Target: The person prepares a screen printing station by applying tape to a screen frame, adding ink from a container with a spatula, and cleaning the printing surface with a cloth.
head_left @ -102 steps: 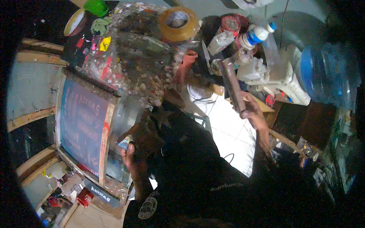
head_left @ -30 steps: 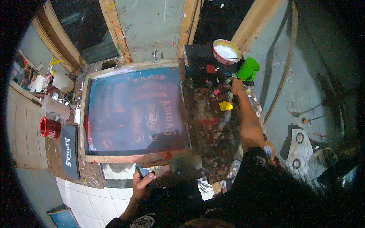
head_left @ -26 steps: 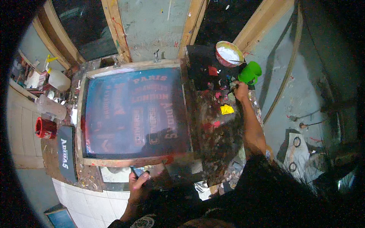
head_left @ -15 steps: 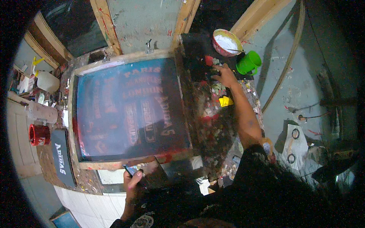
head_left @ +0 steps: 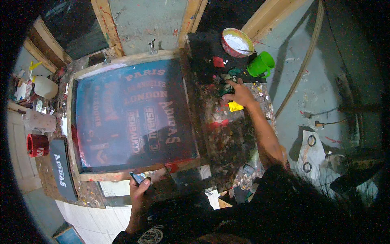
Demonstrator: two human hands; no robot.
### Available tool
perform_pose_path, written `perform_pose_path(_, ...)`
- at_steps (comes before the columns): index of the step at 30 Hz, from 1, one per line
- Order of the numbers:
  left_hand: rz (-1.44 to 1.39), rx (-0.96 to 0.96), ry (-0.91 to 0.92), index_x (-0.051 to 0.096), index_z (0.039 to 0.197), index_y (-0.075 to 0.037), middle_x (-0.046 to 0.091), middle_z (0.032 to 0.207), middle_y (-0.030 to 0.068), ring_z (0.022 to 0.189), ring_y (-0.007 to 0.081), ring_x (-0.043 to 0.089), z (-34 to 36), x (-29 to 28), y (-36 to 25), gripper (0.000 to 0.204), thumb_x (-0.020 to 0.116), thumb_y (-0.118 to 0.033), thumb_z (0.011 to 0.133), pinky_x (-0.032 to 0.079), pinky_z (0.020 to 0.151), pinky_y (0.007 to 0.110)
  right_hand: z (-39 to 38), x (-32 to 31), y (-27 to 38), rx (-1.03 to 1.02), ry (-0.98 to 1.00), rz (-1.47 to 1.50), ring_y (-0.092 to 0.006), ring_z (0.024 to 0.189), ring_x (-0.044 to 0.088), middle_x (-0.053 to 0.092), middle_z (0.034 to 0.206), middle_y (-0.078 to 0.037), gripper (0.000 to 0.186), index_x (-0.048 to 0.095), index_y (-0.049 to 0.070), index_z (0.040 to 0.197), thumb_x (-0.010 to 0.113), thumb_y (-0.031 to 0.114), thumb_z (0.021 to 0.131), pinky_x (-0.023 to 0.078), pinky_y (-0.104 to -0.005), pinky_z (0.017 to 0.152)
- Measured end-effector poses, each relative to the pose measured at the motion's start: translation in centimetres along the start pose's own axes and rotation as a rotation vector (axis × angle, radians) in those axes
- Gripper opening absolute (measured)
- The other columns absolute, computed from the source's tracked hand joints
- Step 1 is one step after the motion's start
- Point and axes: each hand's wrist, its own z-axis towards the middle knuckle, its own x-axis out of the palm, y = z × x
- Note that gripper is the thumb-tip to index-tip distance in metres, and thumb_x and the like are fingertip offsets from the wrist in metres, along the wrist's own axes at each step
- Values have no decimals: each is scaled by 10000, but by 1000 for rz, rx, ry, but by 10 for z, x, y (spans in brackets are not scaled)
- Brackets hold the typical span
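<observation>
The broad, paint-crusted work table is rough and blotched with dried drips, and on its left half lies a big rectangular screen of taut blue-violet mesh in a stained wooden frame, covered with blocks of pale pinkish lettering. Left of that, a flat dark-grey panel carries one line of white capitals. Farther left I see a whitish plastic bottle with a yellow spray head. At the far right sits a round red-and-yellow bowl with smooth white paste inside and a thin dark stick across its rim; beside it is a glossy green plastic mug, its contents hidden from me. A round, shiny red tub is at the left edge. The person's right hand has its fingers on a crumpled dark-green rag, near the mug; whether they pinch it, I can't tell. The left hand, at the frame's near edge, grasps a flat, paint-smeared piece with a bluish end. A creased yellow scrap lies just beside the right hand.
</observation>
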Motion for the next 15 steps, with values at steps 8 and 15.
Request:
perform_pose_path(8,3,20,73,584,1055,-15,614,919,36,796,129,576,4,-11,5,285,666,-151,819,466,739,290,24,-16,-3,264,154,384,-253,924,667,700,937,-132,313,678,43,1092,704,83,783,503,-385,839)
perform_pose_path(15,91,14,6,592,1042,-33,598,870,13,742,112,547,5,-6,-6,285,670,-189,816,435,684,260,122,18,30,-277,-66,177,-278,949,659,684,1003,-174,364,683,55,1106,742,123,753,502,-377,837)
